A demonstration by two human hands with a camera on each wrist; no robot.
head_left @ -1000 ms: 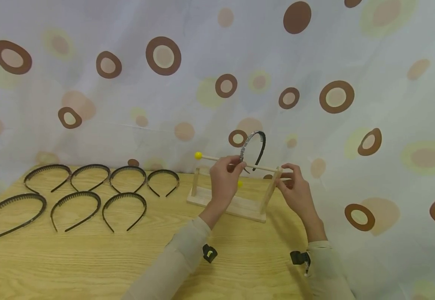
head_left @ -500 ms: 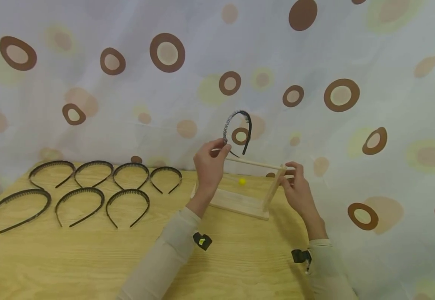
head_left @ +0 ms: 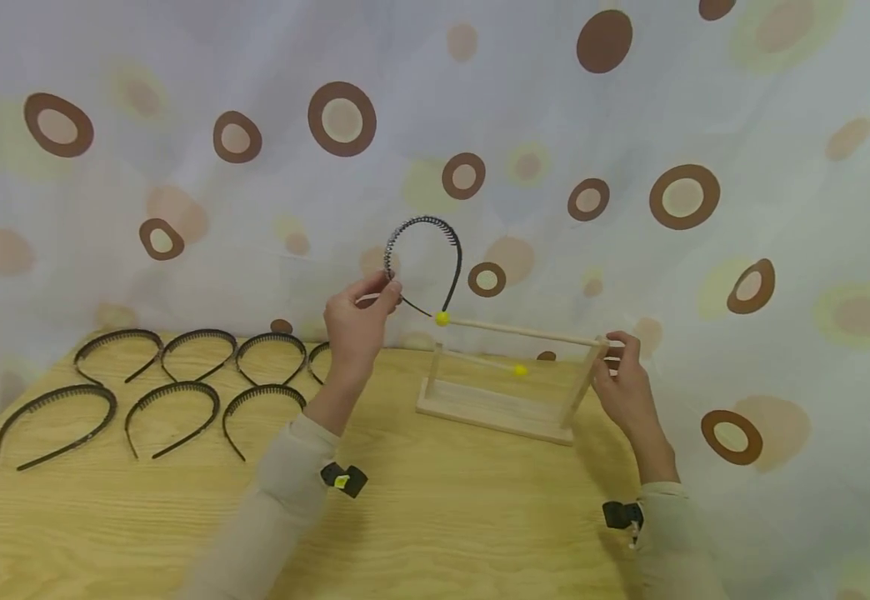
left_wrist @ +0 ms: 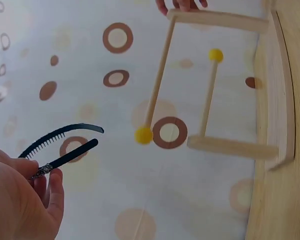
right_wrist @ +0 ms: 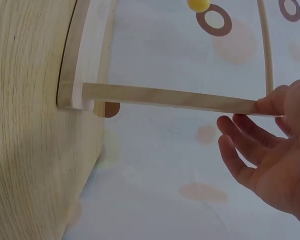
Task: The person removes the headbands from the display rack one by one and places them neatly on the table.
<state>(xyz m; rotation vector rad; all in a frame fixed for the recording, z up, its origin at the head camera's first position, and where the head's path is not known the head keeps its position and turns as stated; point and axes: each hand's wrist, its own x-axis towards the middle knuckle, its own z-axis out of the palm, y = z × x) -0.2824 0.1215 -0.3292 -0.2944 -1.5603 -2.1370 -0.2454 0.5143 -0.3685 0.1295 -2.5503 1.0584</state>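
Observation:
My left hand (head_left: 356, 333) pinches a dark toothed headband (head_left: 459, 258) near one end, above the table and just left of the stand's upper yellow ball (head_left: 442, 318). In the left wrist view, glitter shows on the headband (left_wrist: 72, 153) beside the fingertips, and its two tips point toward the stand. The wooden stand (head_left: 495, 423) has a base, two uprights and two rods ending in yellow balls. With thumb and fingers, my right hand (head_left: 626, 387) holds the top of its right upright (right_wrist: 175, 97), where the upper rod (head_left: 521, 331) joins.
Several similar headbands lie in two rows on the left of the wooden table (head_left: 435, 525); my left hand and forearm partly cover the rightmost ones. Close behind the table hangs a patterned curtain (head_left: 255, 200).
My left hand has carried the headband leftward from beside the upper rod to beyond its yellow ball. The headband now faces the camera more. My right hand keeps hold of the upright.

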